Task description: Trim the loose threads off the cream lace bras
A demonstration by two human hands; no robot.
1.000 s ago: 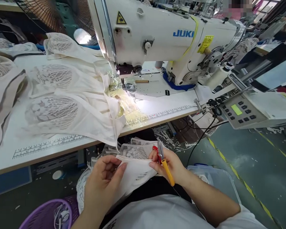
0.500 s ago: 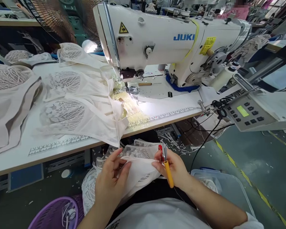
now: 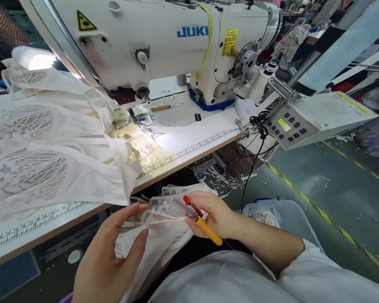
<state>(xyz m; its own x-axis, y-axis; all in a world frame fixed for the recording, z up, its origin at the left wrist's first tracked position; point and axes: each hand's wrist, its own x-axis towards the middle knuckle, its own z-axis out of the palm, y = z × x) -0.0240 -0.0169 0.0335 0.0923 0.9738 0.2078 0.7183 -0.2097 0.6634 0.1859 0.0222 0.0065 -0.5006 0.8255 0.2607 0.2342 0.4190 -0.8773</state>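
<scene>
A white lace garment piece (image 3: 164, 227) lies over my lap below the table edge, its sheer lace part upward. My left hand (image 3: 113, 248) is at its left side, thumb and forefinger spread apart. My right hand (image 3: 213, 212) is closed round thread snips (image 3: 208, 231) with an orange handle, a red part and a metal blade pointing up and left. The right fingertips meet the garment's edge; whether they also pinch the cloth is partly hidden. More lace pieces lie beneath and behind it.
A white JUKI sewing machine (image 3: 164, 42) stands on the table (image 3: 189, 145). Several white lace garments (image 3: 50, 168) are spread left of the needle. A wooden-handled awl (image 3: 161, 108) lies by the machine bed. A control box (image 3: 290, 122) and a clear plastic bin (image 3: 298, 223) are at the right.
My view has turned and moved nearer the machine. My left thumb and forefinger have parted and come off the garment's edge. The snips in my right hand have tipped over to the left.
</scene>
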